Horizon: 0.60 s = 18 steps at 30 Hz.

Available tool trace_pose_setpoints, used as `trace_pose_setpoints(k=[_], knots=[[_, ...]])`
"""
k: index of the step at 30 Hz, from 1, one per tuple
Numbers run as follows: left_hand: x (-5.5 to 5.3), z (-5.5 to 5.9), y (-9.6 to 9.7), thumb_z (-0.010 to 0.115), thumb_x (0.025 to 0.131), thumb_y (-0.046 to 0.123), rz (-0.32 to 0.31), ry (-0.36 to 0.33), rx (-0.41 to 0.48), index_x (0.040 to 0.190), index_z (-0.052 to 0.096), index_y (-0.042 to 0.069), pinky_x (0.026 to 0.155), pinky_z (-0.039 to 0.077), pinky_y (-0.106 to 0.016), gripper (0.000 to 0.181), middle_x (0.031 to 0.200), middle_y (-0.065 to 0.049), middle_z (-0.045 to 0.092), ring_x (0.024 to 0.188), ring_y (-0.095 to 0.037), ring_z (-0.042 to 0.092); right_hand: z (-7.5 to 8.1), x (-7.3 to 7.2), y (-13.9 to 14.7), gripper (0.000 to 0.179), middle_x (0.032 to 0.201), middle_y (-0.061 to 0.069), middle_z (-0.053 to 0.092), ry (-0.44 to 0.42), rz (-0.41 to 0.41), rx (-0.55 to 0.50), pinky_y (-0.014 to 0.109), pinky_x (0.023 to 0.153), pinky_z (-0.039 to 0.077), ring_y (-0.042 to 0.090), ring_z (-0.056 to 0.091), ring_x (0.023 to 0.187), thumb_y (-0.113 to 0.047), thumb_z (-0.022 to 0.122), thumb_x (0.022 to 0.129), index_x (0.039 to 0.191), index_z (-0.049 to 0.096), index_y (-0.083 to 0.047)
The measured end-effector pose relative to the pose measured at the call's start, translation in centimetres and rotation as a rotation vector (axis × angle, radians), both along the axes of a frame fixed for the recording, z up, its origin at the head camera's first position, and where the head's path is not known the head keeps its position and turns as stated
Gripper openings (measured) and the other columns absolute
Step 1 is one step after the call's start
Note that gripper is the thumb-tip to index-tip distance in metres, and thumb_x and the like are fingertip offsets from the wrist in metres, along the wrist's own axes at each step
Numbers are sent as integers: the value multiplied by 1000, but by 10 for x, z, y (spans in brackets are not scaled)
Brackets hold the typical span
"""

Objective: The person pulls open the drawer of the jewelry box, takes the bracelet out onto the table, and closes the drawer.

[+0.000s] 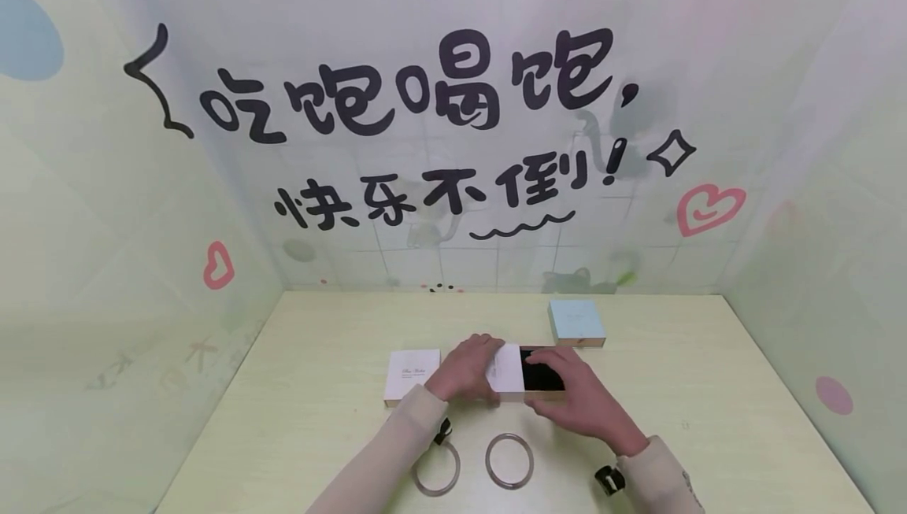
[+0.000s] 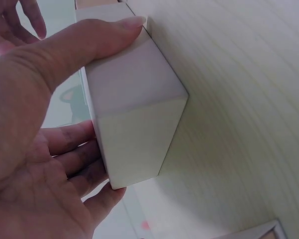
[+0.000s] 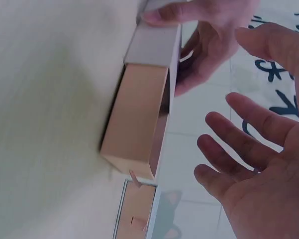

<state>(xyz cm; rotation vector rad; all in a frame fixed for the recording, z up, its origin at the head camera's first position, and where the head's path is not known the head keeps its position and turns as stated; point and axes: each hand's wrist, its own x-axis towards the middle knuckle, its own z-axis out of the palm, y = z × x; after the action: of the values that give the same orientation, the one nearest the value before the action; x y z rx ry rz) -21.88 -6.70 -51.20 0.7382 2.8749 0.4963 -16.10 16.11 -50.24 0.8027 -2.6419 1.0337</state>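
Observation:
My left hand (image 1: 468, 372) grips the white sleeve of a drawer-style gift box (image 1: 506, 371), with the thumb along its near side and the fingers at its far side. From the sleeve's right end, a tan drawer (image 3: 137, 109) with a black inside (image 1: 542, 374) is pulled partway out. A small ribbon tab (image 3: 135, 179) sticks out of the drawer's end. Over the drawer's right part is my right hand (image 1: 577, 396), its fingers loosely spread and apart from the box in the right wrist view. Two translucent bangles (image 1: 489, 463) lie on the table in front.
Another white gift box (image 1: 411, 368), shut, sits to the left, partly behind my left wrist. A light blue box (image 1: 576, 321) stands farther back on the right of the pale wooden table (image 1: 319, 333). Printed curtains (image 1: 453, 262) enclose the back and sides.

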Motion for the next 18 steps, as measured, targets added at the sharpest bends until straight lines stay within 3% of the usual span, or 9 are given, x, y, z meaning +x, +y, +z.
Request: trace_pose_setpoints(k=[4, 10, 14, 18], knots=[[0, -1, 0, 99, 59, 25, 4, -2, 4, 144, 56, 11, 105, 50, -35, 96, 134, -3, 64, 121, -19, 57, 3, -8, 8, 49, 129, 4, 65, -62, -60, -15, 49, 96, 54, 29, 62, 119, -23, 86, 82, 126, 66, -15], [1, -2, 1, 99, 60, 26, 16, -21, -1, 147, 53, 11, 111, 47, -37, 99, 140, -4, 61, 129, -22, 55, 10, -16, 17, 54, 137, 18, 64, -219, -161, -21, 56, 103, 51, 39, 61, 126, -34, 74, 94, 137, 60, -5], [1, -2, 1, 99, 60, 27, 12, -16, -2, 147, 53, 11, 110, 48, -37, 99, 140, -4, 62, 129, -22, 55, 12, -22, 21, 53, 138, 26, 62, -346, -233, -67, 56, 101, 53, 45, 64, 121, -37, 65, 100, 140, 56, -2], [0, -2, 0, 98, 61, 27, 8, -12, -2, 146, 53, 10, 110, 48, -37, 98, 140, -4, 62, 129, -22, 55, 8, -28, 26, 51, 135, 26, 64, -440, -311, -79, 52, 95, 56, 42, 65, 119, -40, 55, 105, 140, 56, -2]])
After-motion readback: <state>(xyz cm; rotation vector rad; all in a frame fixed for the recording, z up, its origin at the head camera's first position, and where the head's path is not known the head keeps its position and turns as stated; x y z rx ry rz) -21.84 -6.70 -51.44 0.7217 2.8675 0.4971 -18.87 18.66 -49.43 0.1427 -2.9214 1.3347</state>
